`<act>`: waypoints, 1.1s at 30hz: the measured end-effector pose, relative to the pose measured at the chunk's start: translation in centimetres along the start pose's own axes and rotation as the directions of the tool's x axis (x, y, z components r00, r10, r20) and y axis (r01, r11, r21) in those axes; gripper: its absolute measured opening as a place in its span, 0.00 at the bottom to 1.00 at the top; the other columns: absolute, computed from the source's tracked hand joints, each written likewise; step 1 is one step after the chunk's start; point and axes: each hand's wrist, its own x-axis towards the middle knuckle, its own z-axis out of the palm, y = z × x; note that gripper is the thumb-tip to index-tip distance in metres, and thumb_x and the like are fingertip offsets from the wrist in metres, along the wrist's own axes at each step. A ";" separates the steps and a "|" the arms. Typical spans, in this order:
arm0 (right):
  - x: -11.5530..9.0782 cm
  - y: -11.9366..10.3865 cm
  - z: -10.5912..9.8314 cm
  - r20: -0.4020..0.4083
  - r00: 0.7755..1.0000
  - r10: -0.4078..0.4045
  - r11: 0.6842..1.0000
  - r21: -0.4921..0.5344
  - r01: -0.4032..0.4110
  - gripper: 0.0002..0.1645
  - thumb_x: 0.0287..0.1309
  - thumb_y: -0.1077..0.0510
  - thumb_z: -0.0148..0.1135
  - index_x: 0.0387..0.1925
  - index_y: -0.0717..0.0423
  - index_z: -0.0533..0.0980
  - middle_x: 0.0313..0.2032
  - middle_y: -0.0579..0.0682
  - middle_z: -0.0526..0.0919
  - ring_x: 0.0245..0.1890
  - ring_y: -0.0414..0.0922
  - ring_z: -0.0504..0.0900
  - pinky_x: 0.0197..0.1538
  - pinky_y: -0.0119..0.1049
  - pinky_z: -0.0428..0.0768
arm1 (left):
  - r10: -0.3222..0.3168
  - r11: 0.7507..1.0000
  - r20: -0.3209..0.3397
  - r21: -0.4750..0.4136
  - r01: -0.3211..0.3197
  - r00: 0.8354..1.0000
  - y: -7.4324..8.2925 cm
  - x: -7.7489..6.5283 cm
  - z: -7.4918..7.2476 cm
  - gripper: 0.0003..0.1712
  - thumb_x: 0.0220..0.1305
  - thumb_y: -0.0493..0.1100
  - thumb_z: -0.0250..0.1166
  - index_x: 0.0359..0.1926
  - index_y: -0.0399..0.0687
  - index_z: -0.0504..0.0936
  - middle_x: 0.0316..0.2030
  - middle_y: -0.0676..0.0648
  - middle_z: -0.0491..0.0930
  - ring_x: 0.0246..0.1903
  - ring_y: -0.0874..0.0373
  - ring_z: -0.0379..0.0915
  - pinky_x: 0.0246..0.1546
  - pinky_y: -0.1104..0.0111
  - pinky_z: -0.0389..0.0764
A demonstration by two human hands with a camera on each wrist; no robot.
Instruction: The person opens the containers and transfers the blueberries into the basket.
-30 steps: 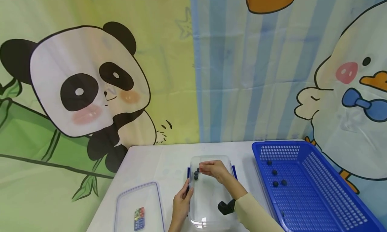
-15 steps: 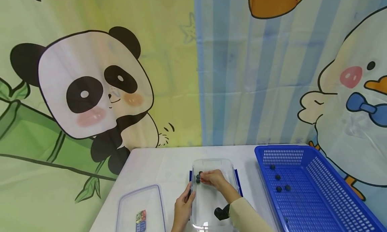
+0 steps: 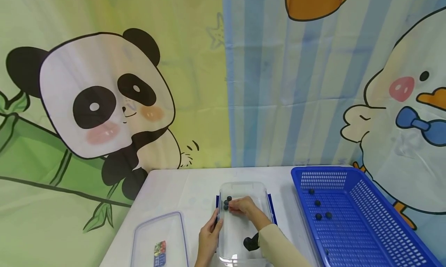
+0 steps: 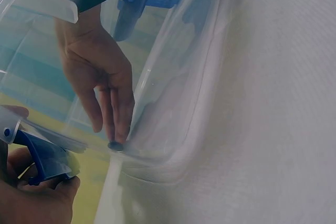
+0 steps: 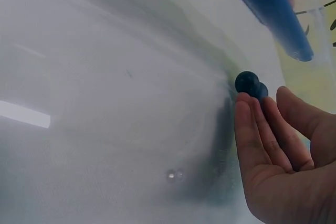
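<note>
A clear box (image 3: pixel 232 243) with blue side latches stands mid-table, open at the top. Several dark blueberries (image 3: pixel 226 207) lie inside along its far left wall. My left hand (image 3: pixel 209 236) holds that side from outside; the left wrist view has its thumb and fingers on a blue latch (image 4: pixel 52 161). Reaching into the box, my right hand (image 3: pixel 244 206) has its fingertips against the berries. Its fingers look fairly straight and close together in the right wrist view, touching a blueberry (image 5: pixel 246 82) with another partly behind it.
On the right is a blue plastic basket (image 3: pixel 352 236) with several blueberries (image 3: pixel 318 216) on its floor. A clear lid (image 3: pixel 174 236) with a colourful label lies at the left. A dark piece (image 3: pixel 250 243) sits by the right sleeve. Behind the table hangs a printed curtain (image 3: pixel 195 104).
My right hand has lowered onto the blueberries by the left wall, and its fingers have come down beside them. My left hand has kept its hold on the box. The view shifted slightly.
</note>
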 end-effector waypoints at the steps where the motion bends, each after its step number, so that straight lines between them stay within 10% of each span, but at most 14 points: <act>1: 0.1 0.2 0.0 -0.002 1.000 0.001 1.000 0.003 -0.001 0.12 0.52 0.69 0.63 0.39 0.74 0.78 0.28 0.60 0.84 0.29 0.48 0.84 0.37 0.37 0.84 | 0.001 1.000 0.000 -0.004 -0.001 1.000 -0.4 0.1 0.0 0.24 0.64 0.39 0.59 0.59 0.34 0.69 0.59 0.38 0.67 0.60 0.44 0.61 0.58 0.62 0.65; 7: 0.4 0.7 0.3 -0.022 1.000 0.006 0.999 0.037 -0.005 0.12 0.50 0.71 0.64 0.38 0.75 0.78 0.26 0.59 0.84 0.26 0.46 0.84 0.35 0.37 0.84 | -0.001 1.000 -0.007 -0.019 0.001 1.000 -1.3 0.2 0.1 0.25 0.63 0.40 0.60 0.60 0.37 0.70 0.59 0.40 0.67 0.59 0.47 0.61 0.58 0.64 0.64; 16: 0.2 0.4 0.3 -0.032 0.999 0.044 0.997 0.067 -0.042 0.13 0.50 0.72 0.63 0.40 0.74 0.77 0.30 0.60 0.84 0.27 0.45 0.84 0.35 0.35 0.84 | -0.006 1.000 0.005 -0.004 0.006 1.000 2.5 -0.9 0.0 0.26 0.64 0.41 0.59 0.59 0.30 0.69 0.58 0.35 0.67 0.59 0.43 0.61 0.58 0.61 0.63; 33: 0.6 0.9 0.5 -0.013 0.999 0.051 0.998 0.042 -0.050 0.12 0.48 0.70 0.66 0.37 0.72 0.79 0.27 0.57 0.84 0.26 0.44 0.84 0.34 0.35 0.84 | -0.004 1.000 0.016 0.000 0.004 1.000 -1.6 0.4 0.0 0.26 0.64 0.41 0.60 0.60 0.33 0.69 0.60 0.36 0.65 0.60 0.45 0.61 0.57 0.63 0.65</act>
